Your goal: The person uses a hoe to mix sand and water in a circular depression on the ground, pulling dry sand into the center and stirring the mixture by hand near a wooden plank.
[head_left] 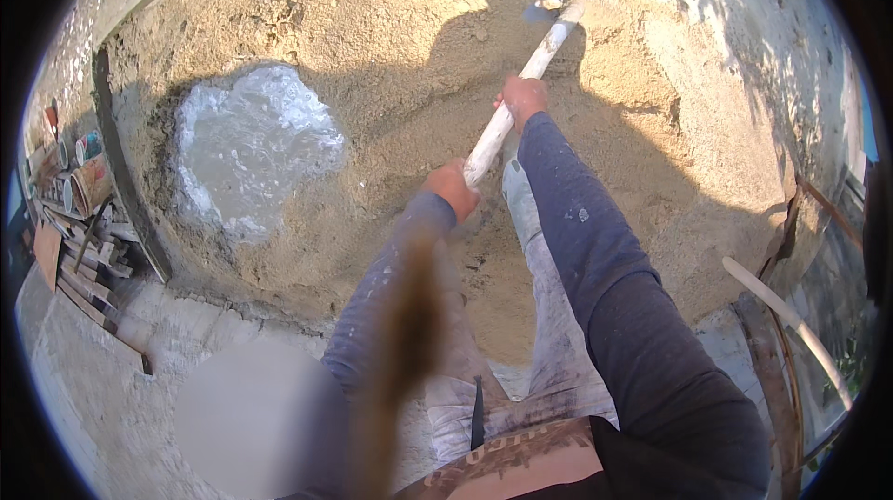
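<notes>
My left hand (453, 189) is gripping the pale wooden handle (491, 141) at its near end, my right hand (523, 98) is gripping farther up, and its tip is reaching toward the far edge of the sand bed (391, 35); I should be pulling evenly, sparing the grey puddle (259, 148).

A blurred brown strip (409, 333) hides part of the left sleeve (367, 291). The left hand (453, 189) covers the near end of the wooden handle (488, 143); the far tool head (538, 12) is too small to tell.
</notes>
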A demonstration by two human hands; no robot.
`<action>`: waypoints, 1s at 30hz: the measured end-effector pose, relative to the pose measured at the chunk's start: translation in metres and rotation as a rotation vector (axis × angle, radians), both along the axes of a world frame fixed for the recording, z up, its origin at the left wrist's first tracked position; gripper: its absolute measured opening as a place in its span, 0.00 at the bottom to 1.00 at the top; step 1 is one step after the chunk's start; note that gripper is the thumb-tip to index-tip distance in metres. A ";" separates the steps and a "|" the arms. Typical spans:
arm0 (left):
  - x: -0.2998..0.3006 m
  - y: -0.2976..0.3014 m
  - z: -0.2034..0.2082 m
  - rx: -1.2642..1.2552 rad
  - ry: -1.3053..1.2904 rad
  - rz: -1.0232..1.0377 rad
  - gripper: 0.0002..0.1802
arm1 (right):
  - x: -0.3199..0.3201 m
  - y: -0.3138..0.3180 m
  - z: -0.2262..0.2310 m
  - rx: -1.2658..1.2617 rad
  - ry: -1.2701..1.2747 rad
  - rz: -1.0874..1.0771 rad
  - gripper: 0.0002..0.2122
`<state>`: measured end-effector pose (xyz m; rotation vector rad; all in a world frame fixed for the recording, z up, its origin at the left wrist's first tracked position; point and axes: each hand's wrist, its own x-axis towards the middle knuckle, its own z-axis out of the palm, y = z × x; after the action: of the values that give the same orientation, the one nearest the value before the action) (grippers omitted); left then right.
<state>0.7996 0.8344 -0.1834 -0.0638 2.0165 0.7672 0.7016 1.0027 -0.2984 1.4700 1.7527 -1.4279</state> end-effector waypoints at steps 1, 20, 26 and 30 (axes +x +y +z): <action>0.010 -0.023 0.012 -0.042 -0.042 -0.004 0.27 | 0.016 -0.023 0.004 -0.055 -0.030 -0.031 0.13; 0.172 -0.284 0.357 -0.518 0.106 -0.022 0.10 | 0.196 -0.303 0.285 -0.929 -0.084 -0.431 0.17; 0.248 -0.143 0.191 -0.095 0.046 0.348 0.18 | 0.160 -0.141 0.219 -0.564 0.072 -0.262 0.17; 0.165 0.064 0.082 0.519 -0.616 0.974 0.24 | 0.104 0.028 0.090 -0.023 0.050 0.105 0.18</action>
<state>0.9648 0.8985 -0.1013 -0.9066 1.0740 1.6092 0.8059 1.0306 -0.2088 1.3205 1.8101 -1.4372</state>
